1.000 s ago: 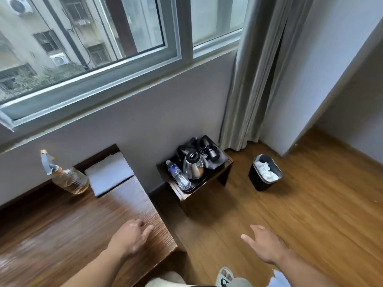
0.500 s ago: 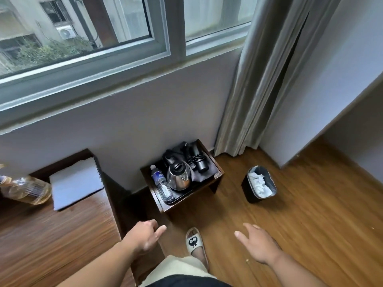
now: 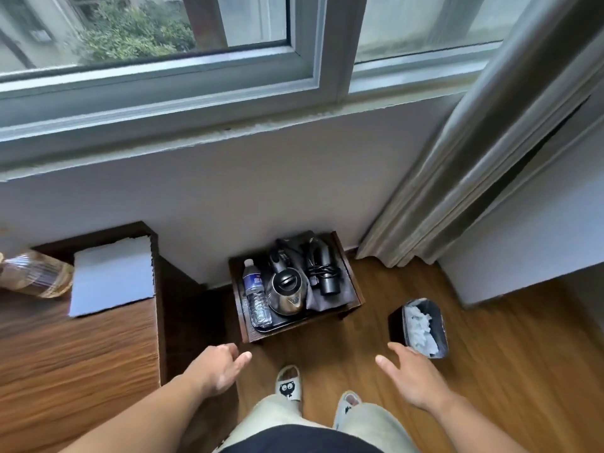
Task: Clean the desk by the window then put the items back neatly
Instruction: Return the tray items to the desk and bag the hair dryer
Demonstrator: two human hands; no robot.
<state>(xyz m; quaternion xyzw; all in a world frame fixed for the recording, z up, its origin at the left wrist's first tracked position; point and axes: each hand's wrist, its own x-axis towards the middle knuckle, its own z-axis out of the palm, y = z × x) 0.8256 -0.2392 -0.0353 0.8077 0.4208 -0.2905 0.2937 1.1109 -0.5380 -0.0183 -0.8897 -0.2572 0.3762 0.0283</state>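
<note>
Since a second ago the left hand (image 3: 219,367) has come off the desk's corner and now hangs past its right edge above the floor, and the low stand (image 3: 294,334) has shifted from the right to straight ahead. Both hands are empty: the left has loosely curled, relaxed fingers, while the right hand (image 3: 411,374) is spread flat, palm down. The desk (image 3: 81,354), dark streaky wood grain with a square-cut edge, fills the lower left, just beside the left forearm. At its far end lie a flat white rectangular cloth (image 3: 112,279) with a rough, torn-looking edge and, touching its left side, a clear ribbed spray bottle (image 3: 36,274) of amber liquid, tipped on its side. Both sit well apart from the hands. The stand is dark wood with a raised rim and carries a black tray (image 3: 277,325) holding a clear plastic water bottle (image 3: 255,294) lying flat, a rounded metal kettle (image 3: 287,291) with a black lid, and a black hair dryer (image 3: 323,268) with its cord wound up. A black waste bin (image 3: 397,325) with crumpled white tissue (image 3: 420,328) inside stands just beyond the right fingertips. Glossy wood plank floor (image 3: 506,371) lies open to the right; between desk and stand runs a narrow shadowed gap. Grey pleated curtain (image 3: 474,165) falls to the floor behind the bin. White slippers (image 3: 288,382) point toward the stand.
</note>
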